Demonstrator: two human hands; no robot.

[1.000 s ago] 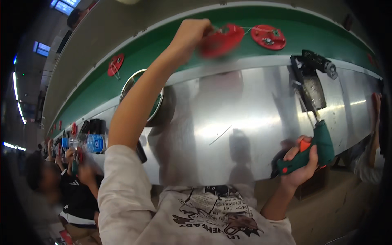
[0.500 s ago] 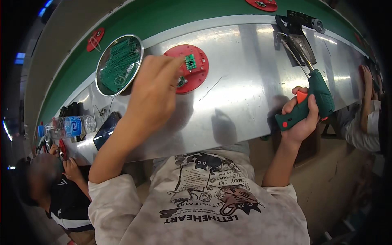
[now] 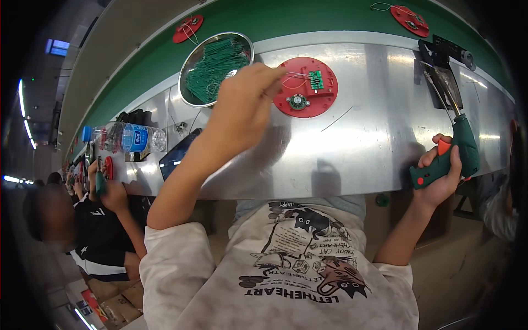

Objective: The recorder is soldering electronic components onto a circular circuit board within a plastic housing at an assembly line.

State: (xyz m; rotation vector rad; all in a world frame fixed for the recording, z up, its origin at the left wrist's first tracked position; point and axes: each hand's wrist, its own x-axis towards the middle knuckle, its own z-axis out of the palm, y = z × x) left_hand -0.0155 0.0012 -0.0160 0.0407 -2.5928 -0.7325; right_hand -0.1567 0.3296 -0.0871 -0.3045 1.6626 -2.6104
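On the metal bench lies a red round disc (image 3: 324,106) carrying a small green circuit board (image 3: 316,80) and a round speaker-like part (image 3: 297,102). Thin pale wires (image 3: 297,83) run from the board to the pinched fingertips of my left hand (image 3: 246,107), over the disc's left edge. My fingers hide the wire ends. My right hand (image 3: 441,175) is wrapped round a green soldering gun (image 3: 467,144) with an orange trigger. Its metal tip reaches up over a black stand (image 3: 452,85).
A steel bowl (image 3: 180,82) of green wires (image 3: 217,63) stands behind my left hand. A plastic bottle (image 3: 129,137) and a dark phone-like slab (image 3: 175,159) lie to the left. Wired red discs (image 3: 410,21) rest on the green strip. Another person (image 3: 104,231) sits at left.
The view has shifted, so the bench things appear further right. My left hand has drawn leftward off the board, with the wires showing. My right hand keeps holding the soldering gun.
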